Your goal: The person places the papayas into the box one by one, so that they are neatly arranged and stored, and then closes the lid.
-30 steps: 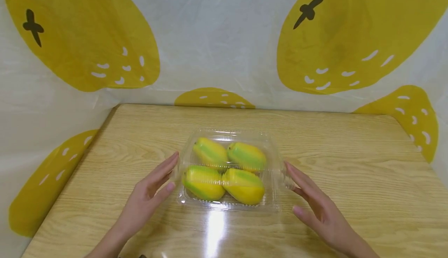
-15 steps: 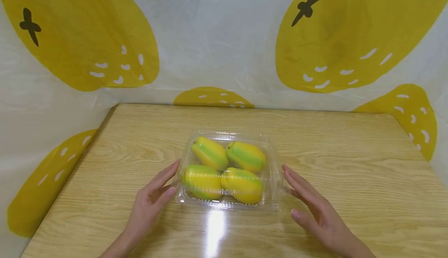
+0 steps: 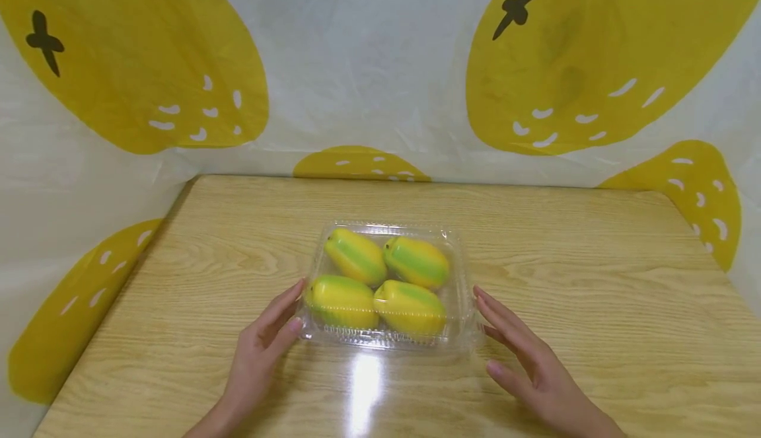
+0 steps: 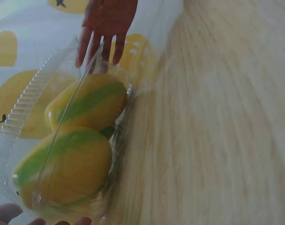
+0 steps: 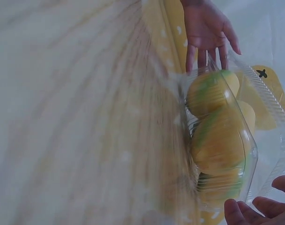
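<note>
Four yellow-green fruits [image 3: 384,279] sit two by two inside a clear plastic clamshell container [image 3: 389,342], lid closed over them, resting near the middle of the wooden table [image 3: 594,279]. Compared with a second ago, both hands have closed in on the container: the left hand [image 3: 261,342] now has its straight, close-set fingertips against the container's near-left corner, thumb tucked toward the wall, and the right hand [image 3: 523,352], formerly a little apart from the right wall, now has its extended fingers touching or just beside the near-right corner. Neither hand curls round the plastic; fingers lie flat and lightly together, bracketing the box from both sides. The container itself appears to have shifted only slightly. Judgement: contact is being made on both flanks, so the hands are placed for a two-sided hold, not yet a firm one. The left wrist view shows the ribbed lid edge [image 4: 25,105] and the opposite hand beyond; motion blur limits detail. Surroundings: a white backdrop printed with large yellow lemons [image 3: 357,61] encloses the table on the far and left sides. Nothing on the tabletop obstructs either hand.
</note>
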Tool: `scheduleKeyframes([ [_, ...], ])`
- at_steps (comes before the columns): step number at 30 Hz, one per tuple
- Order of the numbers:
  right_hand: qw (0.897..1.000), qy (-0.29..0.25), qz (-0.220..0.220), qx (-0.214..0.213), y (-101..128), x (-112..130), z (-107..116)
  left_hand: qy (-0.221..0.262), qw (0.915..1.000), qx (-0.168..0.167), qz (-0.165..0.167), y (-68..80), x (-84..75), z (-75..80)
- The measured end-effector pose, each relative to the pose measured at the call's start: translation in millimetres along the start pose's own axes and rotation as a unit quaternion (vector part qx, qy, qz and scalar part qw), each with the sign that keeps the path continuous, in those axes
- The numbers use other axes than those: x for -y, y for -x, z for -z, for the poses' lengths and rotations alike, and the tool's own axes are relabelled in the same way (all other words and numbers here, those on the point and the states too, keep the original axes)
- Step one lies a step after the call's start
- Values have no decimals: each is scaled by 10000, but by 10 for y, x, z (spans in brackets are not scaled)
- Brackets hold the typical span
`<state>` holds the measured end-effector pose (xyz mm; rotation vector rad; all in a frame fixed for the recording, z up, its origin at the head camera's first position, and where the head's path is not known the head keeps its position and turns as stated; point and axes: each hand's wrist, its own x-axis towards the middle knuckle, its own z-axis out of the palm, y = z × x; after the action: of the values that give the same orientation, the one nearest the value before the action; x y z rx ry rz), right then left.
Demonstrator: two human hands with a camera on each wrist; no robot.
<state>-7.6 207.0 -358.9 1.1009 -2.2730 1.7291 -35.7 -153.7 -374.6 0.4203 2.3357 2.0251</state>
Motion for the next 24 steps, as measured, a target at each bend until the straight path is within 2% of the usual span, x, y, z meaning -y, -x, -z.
scheduleKeyframes([
  [7, 9999, -51, 85, -19, 20, -42, -3, 118, 9997, -135, 185, 14, 18, -36],
  [11, 10000, -87, -35, -5, -7, 5, -21, 554, 9981, -91, 257, 10, 35, -39],
  [15, 9985, -115, -536, -2, 27, -4, -39, 853, 9959, -38, 297, 0, 49, -43],
  [18, 9946, -159, -1026, -2, 69, -35, -45, 882, 9956, -30, 327, -3, 54, -45],
  [24, 9860, -126, -1661, 8, 78, -54, -59, 963, 9946, 20, 374, -7, 75, -45],
])
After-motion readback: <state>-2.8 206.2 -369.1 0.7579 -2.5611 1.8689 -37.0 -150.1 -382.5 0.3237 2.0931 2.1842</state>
